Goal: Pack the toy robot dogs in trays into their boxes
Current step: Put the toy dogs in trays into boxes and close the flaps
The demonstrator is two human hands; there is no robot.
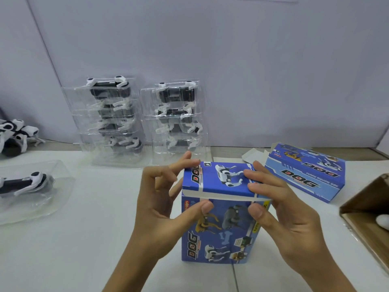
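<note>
Hands gripping blue box – white table, lilac wall

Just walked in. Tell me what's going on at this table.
A person is closing up a blue toy dog box that stands upright on the white table. The left hand and right hand both grip its top flap, thumbs on the front face, pressing it down. Against the wall, two stacks of clear trays with robot dogs wait to be packed. A second blue box lies open on its side to the right, and one more tray with a dog lies at the left.
</note>
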